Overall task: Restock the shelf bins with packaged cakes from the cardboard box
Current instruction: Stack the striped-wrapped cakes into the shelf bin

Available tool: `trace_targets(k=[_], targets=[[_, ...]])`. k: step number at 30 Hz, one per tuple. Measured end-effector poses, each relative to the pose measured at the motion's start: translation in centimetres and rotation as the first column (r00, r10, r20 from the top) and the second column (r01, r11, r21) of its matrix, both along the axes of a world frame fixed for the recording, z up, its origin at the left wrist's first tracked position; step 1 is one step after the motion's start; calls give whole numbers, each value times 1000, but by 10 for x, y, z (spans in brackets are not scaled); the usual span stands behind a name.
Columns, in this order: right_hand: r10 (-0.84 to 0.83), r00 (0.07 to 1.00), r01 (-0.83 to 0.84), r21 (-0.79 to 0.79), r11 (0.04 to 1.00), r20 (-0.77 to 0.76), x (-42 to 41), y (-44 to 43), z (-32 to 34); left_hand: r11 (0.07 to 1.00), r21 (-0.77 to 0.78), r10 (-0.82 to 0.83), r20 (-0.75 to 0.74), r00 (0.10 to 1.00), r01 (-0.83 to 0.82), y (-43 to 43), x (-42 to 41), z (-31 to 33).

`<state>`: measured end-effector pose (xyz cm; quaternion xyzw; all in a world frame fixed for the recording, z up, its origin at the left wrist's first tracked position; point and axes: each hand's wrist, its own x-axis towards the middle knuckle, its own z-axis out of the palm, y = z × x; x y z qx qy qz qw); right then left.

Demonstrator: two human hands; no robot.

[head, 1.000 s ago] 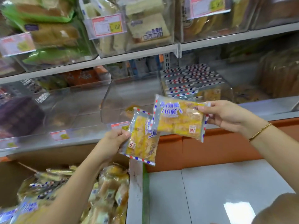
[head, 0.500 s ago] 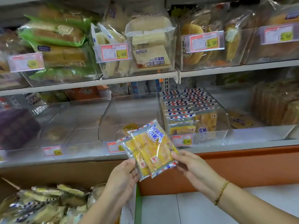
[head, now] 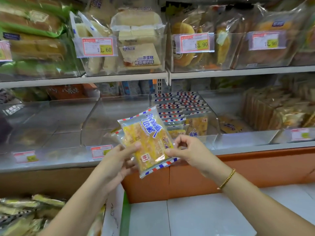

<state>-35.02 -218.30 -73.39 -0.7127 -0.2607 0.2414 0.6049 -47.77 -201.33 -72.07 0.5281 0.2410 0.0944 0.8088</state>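
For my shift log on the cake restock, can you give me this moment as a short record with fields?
held: cake packets, stacked, yellow cake, red-and-blue striped edges
left hand: grips the packets' left side, thumb on the front
right hand: pinches their right edge
matching bin: clear, partly filled with the same striped packets
cardboard box: lower left, open, more packets inside
stage: held packets in front of the shelf, not yet in a bin

Yellow cake packet [head: 147, 142], red-blue striped edges
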Motion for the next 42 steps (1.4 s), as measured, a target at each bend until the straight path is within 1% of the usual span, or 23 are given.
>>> trace_targets(k=[2, 4, 5, 6, 8, 9, 11, 13, 14, 15, 17, 18, 19, 21, 23, 24, 26, 29, 31, 35, 37, 39, 42], targets=[[-36, 998, 41, 99, 994, -48, 6, -6, 2, 995, -47, 86, 6, 996, -86, -13, 13, 0], [-65, 968, 126, 249, 960, -241, 11, -8, 0, 979, -149, 150, 62, 987, -139, -26, 26, -1], [-45, 942, 145, 281, 949, -333, 10, -9, 1, 966, -203, 182, 103, 978, -159, -32, 33, -1], [-14, 930, 128, 287, 949, -367, 7, -8, 1, 953, -247, 212, 136, 968, -174, -39, 41, -1], [-21, 952, 102, 251, 963, -307, 1, -8, 4, 944, -281, 230, 179, 956, -175, -54, 56, 0], [-71, 959, 141, 243, 960, -274, 2, -7, 6, 949, -268, 219, 191, 957, -164, -62, 63, 2], [-174, 944, 254, 283, 925, -279, 16, -12, 14, 971, -202, 172, 212, 962, -129, -72, 76, 8], [-186, 934, 286, 330, 900, -304, 36, -22, 30, 990, -119, 97, 225, 969, -72, -77, 90, 15], [-195, 943, 278, 322, 905, -269, 47, -31, 40, 997, -77, 47, 210, 977, -31, -76, 97, 16], [-214, 955, 269, 292, 918, -206, 58, -41, 50, 999, -37, -8, 178, 984, 15, -75, 102, 18], [-273, 962, 266, 178, 947, 14, 80, -63, 72, 995, 81, -69, 63, 996, 64, -68, 111, 17], [-268, 953, 254, 108, 961, 142, 89, -74, 84, 975, 212, -67, -13, 998, 68, -63, 114, 14], [-235, 939, 233, 39, 972, 252, 97, -83, 94, 919, 385, -52, -83, 995, 81, -58, 116, 12], [-126, 905, 186, -110, 976, 407, 113, -93, 110, 700, 703, -15, -157, 987, 123, -52, 118, 7], [-5, 858, 179, -291, 940, 513, 131, -93, 117, 482, 856, -19, -206, 978, 190, -49, 122, 3], [56, 831, 190, -378, 906, 553, 140, -92, 119, 420, 879, -28, -237, 971, 226, -49, 125, 0], [171, 770, 225, -513, 828, 615, 155, -87, 119, 388, 887, -27, -260, 965, 250, -50, 129, -5], [316, 697, 271, -645, 715, 643, 167, -72, 115, 424, 882, 6, -232, 973, 208, -49, 133, -6], [440, 622, 306, -718, 625, 648, 170, -54, 113, 462, 868, 23, -218, 976, 183, -46, 135, -5], [618, 470, 386, -777, 498, 630, 175, -15, 110, 480, 857, 19, -223, 975, 187, -45, 138, -4], [647, 451, 415, -786, 458, 615, 178, -3, 113, 448, 873, 16, -222, 975, 191, -44, 135, -2], [655, 478, 406, -808, 426, 586, 181, 2, 116, 380, 907, -6, -195, 981, 183, -44, 133, 0], [663, 496, 402, -825, 398, 562, 183, 7, 118, 287, 915, -187, -237, 953, 284, -50, 137, 2]])
